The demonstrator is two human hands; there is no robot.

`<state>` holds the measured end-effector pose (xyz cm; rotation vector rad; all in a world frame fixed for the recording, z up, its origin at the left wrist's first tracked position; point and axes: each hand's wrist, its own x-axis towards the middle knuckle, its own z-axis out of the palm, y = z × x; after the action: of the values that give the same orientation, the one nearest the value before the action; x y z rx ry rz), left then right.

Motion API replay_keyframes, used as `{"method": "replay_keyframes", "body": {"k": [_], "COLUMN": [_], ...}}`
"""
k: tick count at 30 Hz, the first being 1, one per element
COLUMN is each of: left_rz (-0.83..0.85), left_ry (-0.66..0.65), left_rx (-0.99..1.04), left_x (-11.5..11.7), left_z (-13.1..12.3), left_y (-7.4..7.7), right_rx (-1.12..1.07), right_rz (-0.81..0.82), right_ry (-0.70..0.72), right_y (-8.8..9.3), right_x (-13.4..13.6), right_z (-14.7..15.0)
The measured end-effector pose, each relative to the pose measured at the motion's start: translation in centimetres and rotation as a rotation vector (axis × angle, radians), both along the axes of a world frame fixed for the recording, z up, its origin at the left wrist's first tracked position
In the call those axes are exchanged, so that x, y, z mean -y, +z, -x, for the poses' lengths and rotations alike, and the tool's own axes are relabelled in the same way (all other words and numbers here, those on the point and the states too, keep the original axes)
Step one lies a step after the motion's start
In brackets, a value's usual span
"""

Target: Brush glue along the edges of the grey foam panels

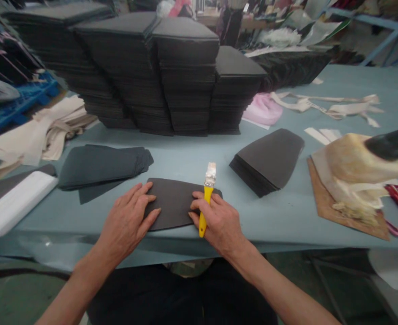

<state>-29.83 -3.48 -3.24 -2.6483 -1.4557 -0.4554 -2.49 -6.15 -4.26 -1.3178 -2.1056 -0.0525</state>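
A dark grey tapered panel (173,205) lies flat near the table's front edge. My left hand (126,219) rests on its left end with the fingers spread. At the other end, my right hand (221,219) holds a yellow-handled paintbrush (205,203), its whitish, crusted bristles pointing away from me. Fingertips of that same hand also touch the panel. To the left sits a loose pile of dark fabric pieces (100,164); on the right is a small stack of dark panels (270,160).
Tall stacks of dark panels (185,76) stand along the back. At right, a glue-stained container (348,158) sits on a brown board (324,203). A white roll-like object (19,203) and pale fabric strips (46,126) lie left, a pink cloth (263,108) behind.
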Motion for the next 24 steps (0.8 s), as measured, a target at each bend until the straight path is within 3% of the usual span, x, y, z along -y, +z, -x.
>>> {"method": "replay_keyframes", "body": {"k": [8,14,21,24], "left_rz": [0.007,0.119,0.187,0.198], "left_ry": [0.034,-0.129,-0.116,-0.109], "left_rx": [-0.121,-0.066,-0.030,-0.029], "left_x": [-0.3,-0.4,-0.3,-0.3], "left_z": [-2.0,-4.2,-4.4,-4.6], "left_y": [1.3,-0.3,-1.4,-1.4], "right_rx": [0.031,0.044,0.110,0.080], "right_rz": [0.022,0.018,0.030,0.029], "right_ry": [0.009,0.021,0.044,0.118], "right_y": [0.1,0.3,1.4,1.7], "right_x": [0.0,-0.1,-0.3,-1.1], "right_z": [-0.2,-0.4,-0.2,0.4]}}
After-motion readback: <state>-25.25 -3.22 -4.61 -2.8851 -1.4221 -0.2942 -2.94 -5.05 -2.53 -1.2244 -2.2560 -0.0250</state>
